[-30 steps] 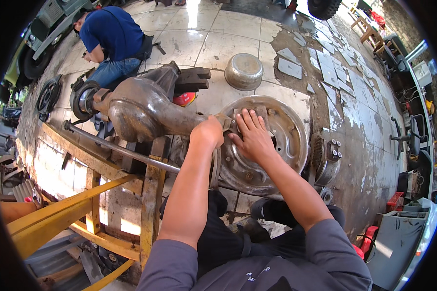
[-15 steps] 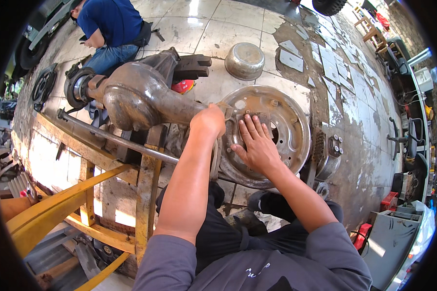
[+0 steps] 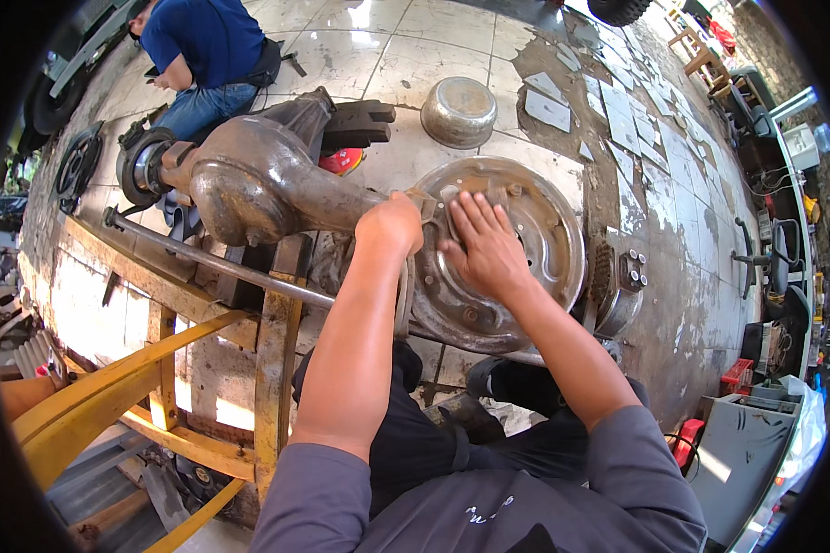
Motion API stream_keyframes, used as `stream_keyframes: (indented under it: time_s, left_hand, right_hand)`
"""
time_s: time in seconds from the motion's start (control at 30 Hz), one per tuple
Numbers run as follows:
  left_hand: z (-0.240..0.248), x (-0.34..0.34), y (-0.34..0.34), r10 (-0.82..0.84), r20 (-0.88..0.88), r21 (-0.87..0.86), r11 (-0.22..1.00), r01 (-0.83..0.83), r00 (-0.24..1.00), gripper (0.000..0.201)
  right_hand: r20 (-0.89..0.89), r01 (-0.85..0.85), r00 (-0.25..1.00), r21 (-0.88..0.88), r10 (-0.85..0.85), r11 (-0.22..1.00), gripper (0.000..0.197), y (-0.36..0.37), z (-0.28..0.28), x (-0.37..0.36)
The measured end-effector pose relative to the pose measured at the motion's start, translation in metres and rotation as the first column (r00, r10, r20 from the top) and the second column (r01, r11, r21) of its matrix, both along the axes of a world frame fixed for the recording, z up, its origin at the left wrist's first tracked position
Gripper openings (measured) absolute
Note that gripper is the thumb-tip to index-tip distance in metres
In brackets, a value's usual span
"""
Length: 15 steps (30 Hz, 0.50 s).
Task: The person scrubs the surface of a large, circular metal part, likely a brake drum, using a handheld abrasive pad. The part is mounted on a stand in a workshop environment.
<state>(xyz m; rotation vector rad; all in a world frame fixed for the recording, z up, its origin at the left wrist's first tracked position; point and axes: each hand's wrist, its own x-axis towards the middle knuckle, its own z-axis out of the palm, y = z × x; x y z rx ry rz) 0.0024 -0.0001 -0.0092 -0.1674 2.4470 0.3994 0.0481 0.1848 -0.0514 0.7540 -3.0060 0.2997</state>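
A round, worn metal brake backing plate [image 3: 551, 286], with holes and raised ribs, lies at the end of a rusty axle housing [image 3: 249, 180]. My left hand [image 3: 389, 224] is closed at the plate's left edge beside the axle tube; its fingertips are hidden. Flat on the plate's face rests my right hand [image 3: 487, 247], fingers stretched out and pointing away from me. A thin brownish patch shows by its fingertips; whether it is a separate sheet I cannot tell.
A yellow metal frame [image 3: 274, 369] and a long rod [image 3: 221, 263] stand at the left. Beyond the plate sits a metal bowl [image 3: 459, 112]. A hub-like part with studs [image 3: 621, 290] is at its right. A person in blue [image 3: 203, 55] crouches at the far left.
My right hand has slid farther from me across the plate's face, still flat. My left hand keeps its place at the edge. The whole view has shifted slightly.
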Motion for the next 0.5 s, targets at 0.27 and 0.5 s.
stream_keyframes:
  time_s: [0.27,0.5]
  left_hand:
    - [-0.002,0.000,-0.002,-0.011,0.000,0.001,1.000,0.011,1.000,0.064]
    - [0.003,0.002,-0.002,-0.023,0.004,0.041,0.999,0.022,1.000,0.063]
  right_hand:
    - [-0.005,0.010,1.000,-0.019,-0.010,1.000,0.071,-0.007,-0.010,0.010]
    - [-0.013,0.093,0.996,0.001,-0.093,0.996,0.068,-0.018,-0.006,-0.007]
